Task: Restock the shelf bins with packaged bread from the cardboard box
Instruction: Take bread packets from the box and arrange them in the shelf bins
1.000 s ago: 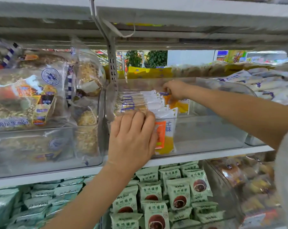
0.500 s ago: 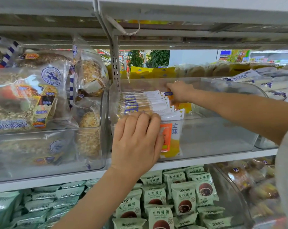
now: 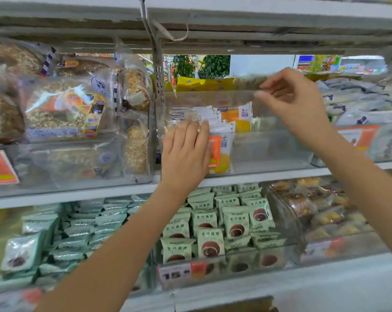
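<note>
- On the middle shelf, centre: clear bin [image 3: 269, 152], partly stocked. Packaged bread [image 3: 222, 152], white wrappers with orange and yellow print, stands in a row against its left end; the right part holds none.
- Your left hand [image 3: 186, 154]: fingers straight and together, laid flat on the bin's near wall in front of the packets. It grips nothing.
- Your right hand [image 3: 291, 102]: raised near the bin's top edge, fingers loosely curled, thumb and forefinger close together. Blur hides whether anything thin is pinched; it looks empty.
- Cardboard box: not in view.
- Left neighbour: bin of seeded loaves [image 3: 62, 113], full.
- Lower shelf: green packets [image 3: 213, 224], and glazed buns [image 3: 314, 210] to the right.
- Step in hand, by judgement: settling the row just placed.
- Next move calls for: reaching back to the box for more packets, then setting them upright into the free right part while your left hand keeps the row from toppling.
</note>
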`<action>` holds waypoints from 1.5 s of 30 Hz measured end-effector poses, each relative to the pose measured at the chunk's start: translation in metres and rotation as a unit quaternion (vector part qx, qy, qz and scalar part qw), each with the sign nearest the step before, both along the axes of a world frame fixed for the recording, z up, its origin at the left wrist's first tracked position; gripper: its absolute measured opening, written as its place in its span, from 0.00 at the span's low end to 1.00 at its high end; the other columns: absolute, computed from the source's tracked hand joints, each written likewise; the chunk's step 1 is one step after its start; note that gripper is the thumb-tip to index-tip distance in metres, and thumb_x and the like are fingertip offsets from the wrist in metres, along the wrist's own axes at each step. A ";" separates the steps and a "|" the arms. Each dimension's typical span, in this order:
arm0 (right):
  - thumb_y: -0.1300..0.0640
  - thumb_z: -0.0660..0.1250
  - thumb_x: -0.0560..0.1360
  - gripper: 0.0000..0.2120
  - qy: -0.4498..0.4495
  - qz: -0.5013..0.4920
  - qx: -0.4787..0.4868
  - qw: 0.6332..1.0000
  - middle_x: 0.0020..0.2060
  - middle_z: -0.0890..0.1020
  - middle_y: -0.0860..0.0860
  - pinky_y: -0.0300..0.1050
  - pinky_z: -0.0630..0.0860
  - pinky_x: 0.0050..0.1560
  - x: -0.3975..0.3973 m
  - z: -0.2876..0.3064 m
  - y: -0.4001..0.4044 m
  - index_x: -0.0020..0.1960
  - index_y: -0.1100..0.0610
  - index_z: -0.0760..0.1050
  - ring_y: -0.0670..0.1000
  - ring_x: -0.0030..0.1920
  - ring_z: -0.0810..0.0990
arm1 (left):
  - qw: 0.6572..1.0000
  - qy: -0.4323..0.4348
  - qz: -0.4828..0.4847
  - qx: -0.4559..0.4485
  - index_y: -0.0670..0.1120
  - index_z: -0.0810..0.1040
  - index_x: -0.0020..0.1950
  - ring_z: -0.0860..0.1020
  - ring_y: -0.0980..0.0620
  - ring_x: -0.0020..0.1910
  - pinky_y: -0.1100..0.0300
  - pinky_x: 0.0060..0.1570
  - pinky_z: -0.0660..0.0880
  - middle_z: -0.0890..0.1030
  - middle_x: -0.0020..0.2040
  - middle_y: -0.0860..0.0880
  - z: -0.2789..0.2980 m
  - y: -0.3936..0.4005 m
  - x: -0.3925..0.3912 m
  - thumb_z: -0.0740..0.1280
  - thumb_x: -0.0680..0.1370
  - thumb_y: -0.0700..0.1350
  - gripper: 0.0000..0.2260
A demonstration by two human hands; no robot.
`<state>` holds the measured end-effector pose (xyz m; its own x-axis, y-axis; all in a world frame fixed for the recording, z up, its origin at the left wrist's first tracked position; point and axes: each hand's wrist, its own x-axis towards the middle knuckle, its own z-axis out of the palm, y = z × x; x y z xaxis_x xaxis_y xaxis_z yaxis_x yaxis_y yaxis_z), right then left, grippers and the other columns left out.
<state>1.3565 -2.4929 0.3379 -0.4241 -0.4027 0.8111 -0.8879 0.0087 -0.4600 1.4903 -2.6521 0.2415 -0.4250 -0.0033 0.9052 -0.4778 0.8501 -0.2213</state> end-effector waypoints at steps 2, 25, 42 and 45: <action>0.57 0.70 0.75 0.05 -0.012 0.002 -0.036 0.999 0.40 0.77 0.42 0.28 0.72 0.47 0.042 -0.042 0.043 0.47 0.56 0.74 0.36 0.42 0.76 | 0.998 -0.013 -0.040 0.048 0.39 0.66 0.72 0.65 0.43 0.71 0.49 0.73 0.54 0.71 0.70 0.41 -0.011 0.012 0.012 0.53 0.81 0.47 0.21; 0.59 0.68 0.74 0.45 -0.122 0.047 0.710 0.692 0.77 0.41 0.46 0.66 0.52 0.71 0.153 -0.496 0.117 0.76 0.40 0.41 0.61 0.76 0.43 | 0.553 -0.688 0.066 0.465 0.45 0.72 0.66 0.75 0.44 0.59 0.52 0.58 0.74 0.75 0.63 0.44 -0.381 0.147 0.178 0.59 0.79 0.42 0.15; 0.64 0.67 0.72 0.14 -0.160 0.076 0.668 0.722 0.47 0.77 0.52 0.48 0.76 0.49 0.128 -0.486 0.100 0.34 0.49 0.69 0.54 0.48 0.77 | 0.539 -0.618 0.015 0.573 0.46 0.69 0.71 0.72 0.45 0.64 0.49 0.61 0.73 0.71 0.68 0.44 -0.365 0.145 0.177 0.59 0.81 0.48 0.18; 0.63 0.67 0.72 0.11 -0.153 0.145 0.682 0.700 0.43 0.77 0.52 0.47 0.74 0.49 0.135 -0.470 0.096 0.37 0.51 0.69 0.52 0.47 0.76 | 0.552 -0.559 -0.006 0.619 0.44 0.67 0.72 0.72 0.45 0.64 0.51 0.61 0.72 0.72 0.68 0.43 -0.361 0.144 0.175 0.63 0.79 0.48 0.22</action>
<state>1.4911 -2.3968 -0.1319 -0.2346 -0.8190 -0.5236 -0.8048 0.4657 -0.3679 1.6655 -2.5079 -0.1196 -0.7222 -0.3155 -0.6155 -0.6235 0.6821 0.3821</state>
